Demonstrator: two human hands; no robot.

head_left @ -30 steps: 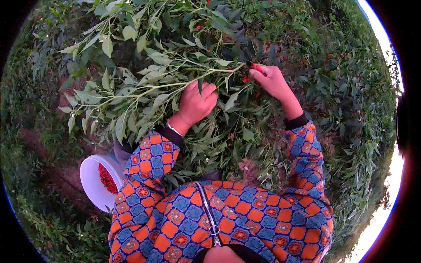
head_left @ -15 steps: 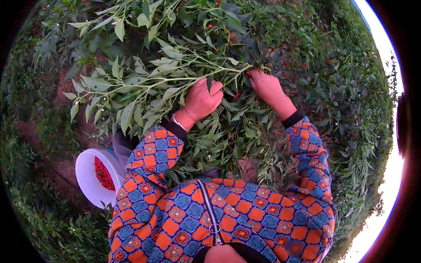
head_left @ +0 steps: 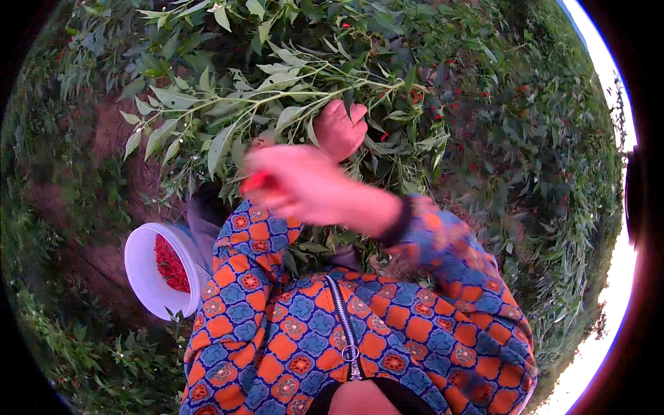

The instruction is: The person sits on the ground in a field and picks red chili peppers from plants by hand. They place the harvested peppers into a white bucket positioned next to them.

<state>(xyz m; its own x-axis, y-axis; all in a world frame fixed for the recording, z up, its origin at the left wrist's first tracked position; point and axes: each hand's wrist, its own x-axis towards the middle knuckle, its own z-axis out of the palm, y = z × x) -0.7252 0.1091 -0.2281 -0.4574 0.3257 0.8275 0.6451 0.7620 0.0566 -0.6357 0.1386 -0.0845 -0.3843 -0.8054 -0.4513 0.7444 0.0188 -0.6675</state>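
Observation:
My left hand (head_left: 339, 131) is closed at a leafy branch (head_left: 256, 102) of a chili pepper plant, and a dark leaf pokes up by its fingers. Smeared by motion, my right hand (head_left: 304, 181) crosses in front of my left wrist. Bright red chili peppers (head_left: 256, 182) show in its curled fingers; how many I cannot tell. Down at the left stands a white bucket (head_left: 142, 266), tilted toward me, with many red chilies (head_left: 171, 264) inside. The branch spreads leftward above both hands.
Dense pepper plants (head_left: 539, 159) with scattered red chilies fill the right and far side. Bare brown soil (head_left: 114, 142) shows between rows at the left. More leafy stems (head_left: 235, 14) hang at the top, and low greenery (head_left: 117, 360) grows below the bucket.
My right hand has left the branch's right end and swung left and nearer to me, carrying red chilies. My left hand stays at the branch. The whole view has shifted slightly.

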